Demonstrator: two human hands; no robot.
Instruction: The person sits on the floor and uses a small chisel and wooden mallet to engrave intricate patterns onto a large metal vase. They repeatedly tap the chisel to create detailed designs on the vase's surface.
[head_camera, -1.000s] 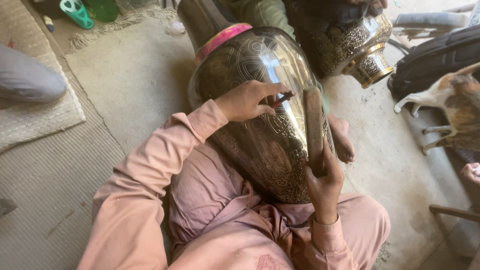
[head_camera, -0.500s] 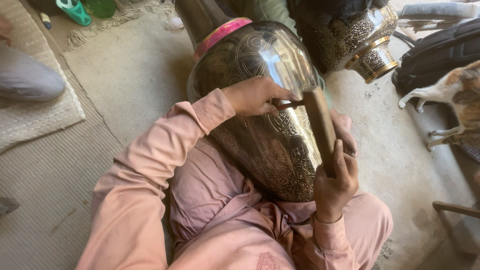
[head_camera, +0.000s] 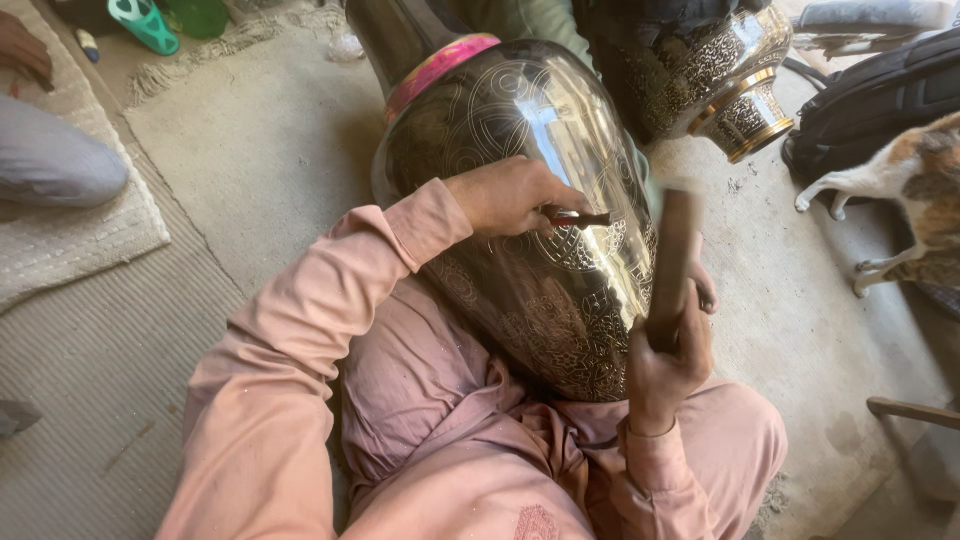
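A large shiny engraved metal vase (head_camera: 520, 150) lies tilted across my lap, a pink band (head_camera: 440, 62) around its neck. My left hand (head_camera: 510, 195) rests on the vase's belly and pinches a small dark chisel (head_camera: 580, 217), its tip against the engraved pattern. My right hand (head_camera: 665, 365) grips a long wooden mallet stick (head_camera: 672, 260), held upright just right of the chisel and blurred. I wear pink clothes and sit on the floor.
A second engraved vase (head_camera: 720, 70) stands behind on the right. A cat (head_camera: 900, 190) stands at the right edge near a black bag (head_camera: 880, 90). Another person's knee (head_camera: 60, 170) rests on a mat at left. Green sandals (head_camera: 145, 20) lie far left.
My right hand has swung the wooden stick up and toward the chisel. The left hand holds the chisel on the same part of the vase.
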